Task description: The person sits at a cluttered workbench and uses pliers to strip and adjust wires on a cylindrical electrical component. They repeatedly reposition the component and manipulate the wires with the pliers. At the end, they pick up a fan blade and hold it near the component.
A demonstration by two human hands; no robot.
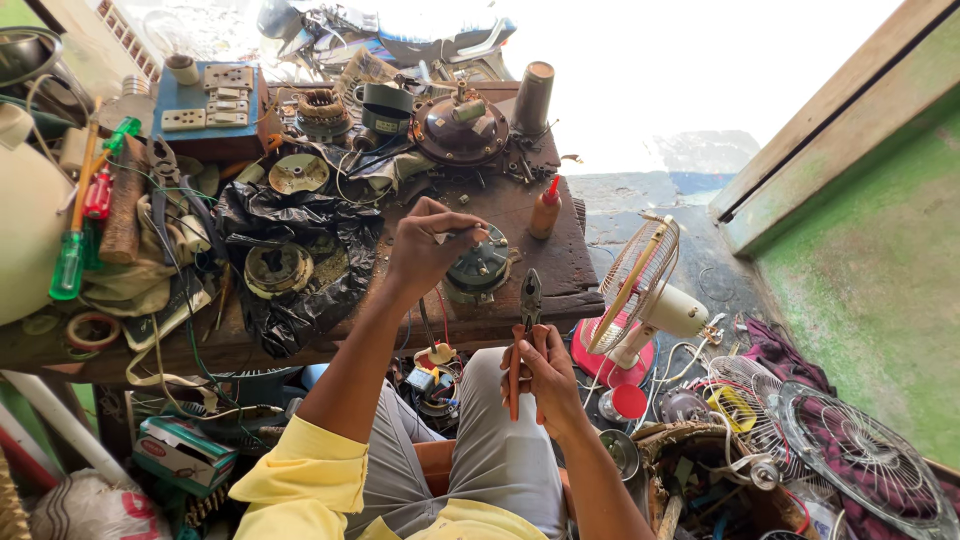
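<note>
The left hand [425, 250] pinches a small part over the motor [478, 268]. Just right and nearer, the right hand [540, 365] grips pliers [527, 330], nose pointing far, toward it.

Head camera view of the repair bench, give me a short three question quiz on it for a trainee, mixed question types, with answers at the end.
1. True or false: the right hand holds pliers with orange handles.
2. What does the left hand touch? A) the green screwdriver B) the round fan motor C) the black plastic sheet
3. Fill in: the small pink-based fan stands to the ____ of the wooden bench.

Key: 1 true; 2 B; 3 right.
</note>
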